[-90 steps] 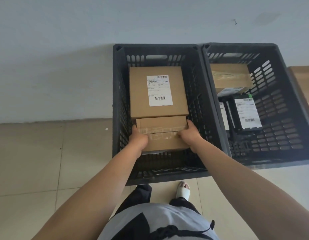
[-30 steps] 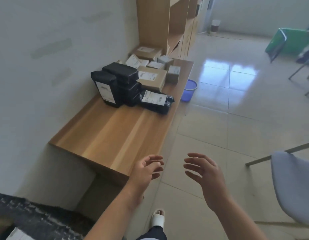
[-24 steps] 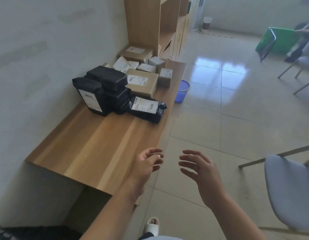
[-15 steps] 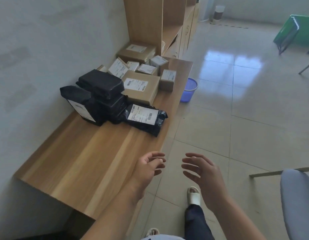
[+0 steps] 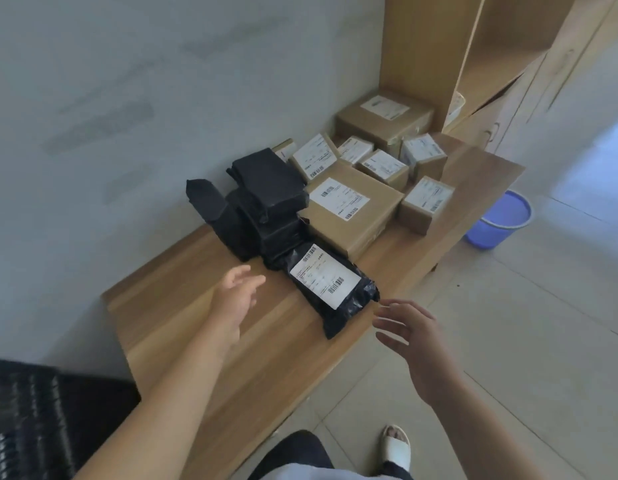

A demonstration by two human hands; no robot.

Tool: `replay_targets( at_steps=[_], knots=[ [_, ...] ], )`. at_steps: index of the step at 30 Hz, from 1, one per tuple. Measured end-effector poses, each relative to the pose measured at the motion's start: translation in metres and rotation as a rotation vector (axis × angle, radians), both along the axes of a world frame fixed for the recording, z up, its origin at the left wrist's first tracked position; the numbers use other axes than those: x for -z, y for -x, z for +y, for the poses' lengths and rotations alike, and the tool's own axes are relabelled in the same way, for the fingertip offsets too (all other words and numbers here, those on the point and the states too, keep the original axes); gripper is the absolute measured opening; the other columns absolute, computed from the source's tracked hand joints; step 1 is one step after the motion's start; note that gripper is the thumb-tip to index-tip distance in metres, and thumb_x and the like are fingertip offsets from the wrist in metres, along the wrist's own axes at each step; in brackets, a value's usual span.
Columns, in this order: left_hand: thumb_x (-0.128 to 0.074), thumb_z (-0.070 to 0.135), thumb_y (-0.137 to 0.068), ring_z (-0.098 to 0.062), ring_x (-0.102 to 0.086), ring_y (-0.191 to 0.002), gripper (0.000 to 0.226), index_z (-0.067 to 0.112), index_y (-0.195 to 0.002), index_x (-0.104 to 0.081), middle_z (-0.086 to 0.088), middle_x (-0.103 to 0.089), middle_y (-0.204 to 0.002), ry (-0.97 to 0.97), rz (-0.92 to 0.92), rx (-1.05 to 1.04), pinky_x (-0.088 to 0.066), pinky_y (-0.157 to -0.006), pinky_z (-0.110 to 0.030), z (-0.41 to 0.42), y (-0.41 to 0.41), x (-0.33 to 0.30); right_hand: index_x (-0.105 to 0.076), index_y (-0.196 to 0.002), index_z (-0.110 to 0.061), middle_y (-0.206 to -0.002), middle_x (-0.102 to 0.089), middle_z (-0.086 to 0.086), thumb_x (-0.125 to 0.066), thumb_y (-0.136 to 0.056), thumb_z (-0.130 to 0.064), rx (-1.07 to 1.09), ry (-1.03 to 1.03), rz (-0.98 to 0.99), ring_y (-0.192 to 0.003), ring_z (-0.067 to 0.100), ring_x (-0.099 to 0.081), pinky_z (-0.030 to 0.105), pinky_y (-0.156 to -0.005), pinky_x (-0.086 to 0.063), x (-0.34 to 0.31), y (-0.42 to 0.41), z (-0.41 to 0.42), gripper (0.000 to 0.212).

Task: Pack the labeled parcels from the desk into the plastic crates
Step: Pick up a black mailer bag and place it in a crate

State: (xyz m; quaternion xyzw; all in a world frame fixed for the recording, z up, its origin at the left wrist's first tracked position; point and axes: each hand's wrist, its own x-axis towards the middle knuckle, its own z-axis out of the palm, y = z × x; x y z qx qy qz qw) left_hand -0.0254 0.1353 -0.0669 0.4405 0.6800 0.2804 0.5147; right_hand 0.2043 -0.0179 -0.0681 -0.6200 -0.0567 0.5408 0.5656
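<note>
Crate mesh, black and blurred, fills our bottom left corner: a plastic crate (image 5: 30, 417) sits on the floor just beside the near end of the wooden desk (image 5: 183, 327). Moving right, we see our left hand (image 5: 235, 296) hovering over the desk's bare near stretch, fingers loose and slightly spread, holding nothing, its fingertips close to the black parcels but not touching them. Beyond it a stack of black poly-bag parcels (image 5: 262, 202) stands against the wall, one bag upright at the stack's left side. In front of the stack a black bag parcel with a white label (image 5: 330, 287) lies flat on the desk, its near end reaching toward the desk's front edge. Our right hand (image 5: 413, 336) hangs in the air past that edge, over the tiled floor, fingers straight and parted, empty, near the bag's end yet apart from it. Behind the labeled bag rests a large flat cardboard box (image 5: 349, 209) with a label on top, and farther back a cluster of small labeled cardboard boxes (image 5: 387, 161) spreads to the foot of a wooden cabinet (image 5: 425, 50). At the far right a blue bucket (image 5: 498, 220) stands on the floor beside the desk's far end, and below, near our own leg, we see a foot in a white slipper (image 5: 396, 445).
</note>
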Motion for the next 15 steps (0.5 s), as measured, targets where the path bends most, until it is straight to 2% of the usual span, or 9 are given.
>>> replay_targets(
  at_steps=[3,6,9,12,15],
  knots=[
    [-0.072,0.032,-0.095,-0.028,-0.058,-0.118,0.060,0.021,-0.148,-0.046,-0.006,-0.053,-0.143,-0.031,0.131,-0.129,-0.046,-0.109,-0.049,0.045,0.009,-0.014,-0.075,-0.102,-0.007,-0.091,-0.077,0.011,-0.058,-0.096,-0.005,-0.061,0.017,0.013,-0.085,0.023,-0.073,0.040,-0.084,-0.059,0.004,-0.011,0.026,0.018],
    [-0.073,0.043,-0.092,-0.033,-0.048,-0.137,0.076,0.016,-0.154,-0.039,-0.006,-0.044,-0.156,-0.057,0.219,-0.223,-0.038,-0.111,-0.050,0.101,0.019,-0.023,-0.076,-0.101,-0.006,-0.089,-0.077,0.011,-0.059,-0.095,-0.004,-0.135,0.023,0.008,-0.080,0.021,-0.072,0.040,-0.083,-0.057,0.006,-0.016,0.051,0.018],
    [-0.079,0.046,-0.087,-0.031,-0.042,-0.145,0.085,0.008,-0.153,-0.041,-0.010,-0.043,-0.159,0.014,0.145,-0.277,-0.033,-0.117,-0.047,0.160,0.026,-0.020,-0.077,-0.099,-0.006,-0.090,-0.076,0.015,-0.059,-0.094,-0.002,-0.161,0.052,-0.029,-0.081,0.022,-0.071,0.036,-0.077,-0.059,0.009,-0.021,0.076,0.018],
    [-0.083,0.046,-0.082,-0.026,-0.034,-0.151,0.094,0.012,-0.157,-0.038,-0.006,-0.034,-0.165,0.084,0.039,-0.248,-0.027,-0.122,-0.044,0.208,0.028,-0.012,-0.077,-0.097,-0.005,-0.095,-0.076,0.017,-0.062,-0.093,-0.003,-0.190,0.087,-0.090,-0.083,0.025,-0.071,0.035,-0.075,-0.058,0.002,-0.028,0.102,0.015],
    [-0.091,0.043,-0.073,-0.030,-0.037,-0.149,0.106,0.010,-0.157,-0.035,-0.008,-0.034,-0.165,0.088,0.062,-0.273,-0.036,-0.117,-0.046,0.242,0.027,0.000,-0.077,-0.098,-0.005,-0.099,-0.076,0.019,-0.063,-0.094,-0.003,-0.231,0.090,-0.133,-0.090,0.027,-0.072,0.035,-0.077,-0.057,-0.007,-0.032,0.127,0.015]
  ],
)
